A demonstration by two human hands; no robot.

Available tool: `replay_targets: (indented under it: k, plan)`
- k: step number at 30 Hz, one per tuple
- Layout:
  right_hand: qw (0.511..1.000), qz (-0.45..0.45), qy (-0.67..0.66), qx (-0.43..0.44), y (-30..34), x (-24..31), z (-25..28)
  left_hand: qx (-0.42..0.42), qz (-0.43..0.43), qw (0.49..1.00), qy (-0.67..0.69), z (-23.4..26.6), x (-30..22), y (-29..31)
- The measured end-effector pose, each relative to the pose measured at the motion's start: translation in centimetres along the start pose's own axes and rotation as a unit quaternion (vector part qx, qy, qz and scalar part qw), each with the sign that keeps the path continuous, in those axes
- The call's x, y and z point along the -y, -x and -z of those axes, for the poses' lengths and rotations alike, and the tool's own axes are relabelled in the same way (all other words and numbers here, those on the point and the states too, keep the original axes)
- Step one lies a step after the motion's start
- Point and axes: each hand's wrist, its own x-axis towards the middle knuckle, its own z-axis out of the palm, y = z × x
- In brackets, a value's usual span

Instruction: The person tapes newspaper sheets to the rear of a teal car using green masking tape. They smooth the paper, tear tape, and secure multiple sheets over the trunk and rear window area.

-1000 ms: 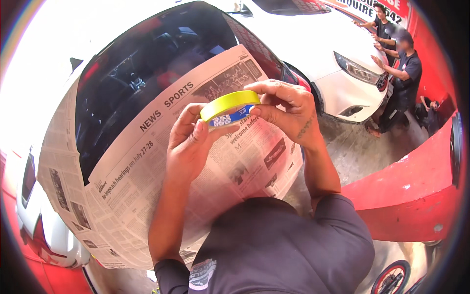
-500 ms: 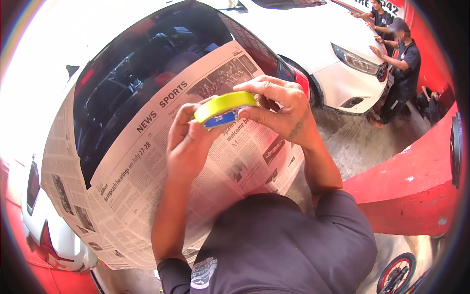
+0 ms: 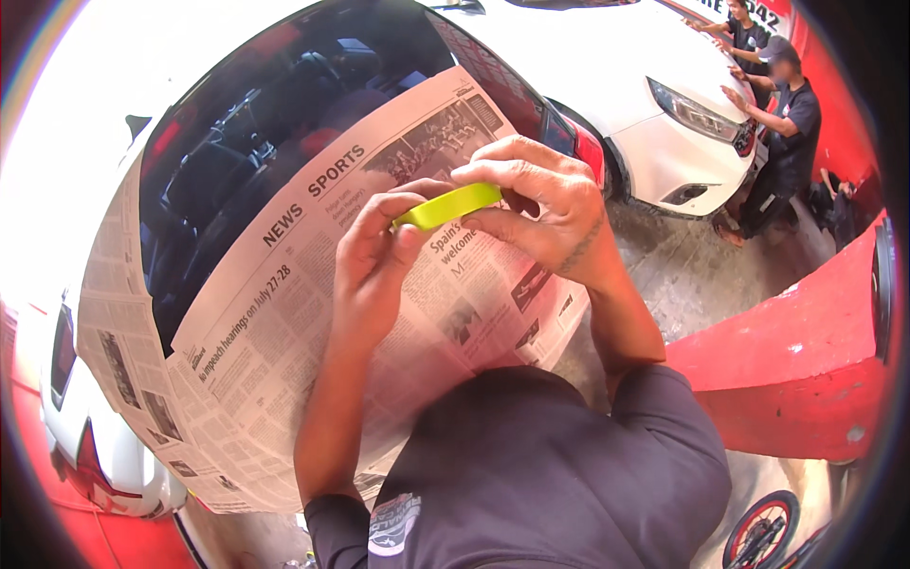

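A roll of yellow-green masking tape [image 3: 447,207] is held up between my two hands, with its outer edge facing me. My left hand [image 3: 377,237] grips its left end between thumb and fingers. At the right end, my right hand [image 3: 545,204] pinches the roll, fingers on top and thumb below. Under my hands, newspaper sheets [image 3: 256,332] cover the rear of a car, leaving its dark rear window [image 3: 284,133] bare. The inside of the roll is hidden from view.
To the right stands a white car [image 3: 654,123] with two people [image 3: 791,123] at its front. A red ledge [image 3: 787,351] runs along the right side, with a red-rimmed wheel [image 3: 763,529] below. Another white car [image 3: 114,469] is at the lower left.
The tape roll has tilted, so its blue inner core no longer shows. My left hand has shifted slightly right, still holding the roll with my right hand.
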Motion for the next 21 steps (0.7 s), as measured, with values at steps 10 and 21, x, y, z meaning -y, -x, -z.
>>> replay_targets:
  k: [10, 21]
  plan:
    - [1.000, -0.001, -0.003, 0.000, 0.1, -0.9, 0.3, -0.075, 0.057, 0.994, 0.060, -0.1, -0.4, -0.1]
    - [0.992, -0.119, -0.045, 0.022, 0.3, -0.7, -0.1, -0.053, 0.060, 0.969, 0.232, 0.6, 0.4, 0.8]
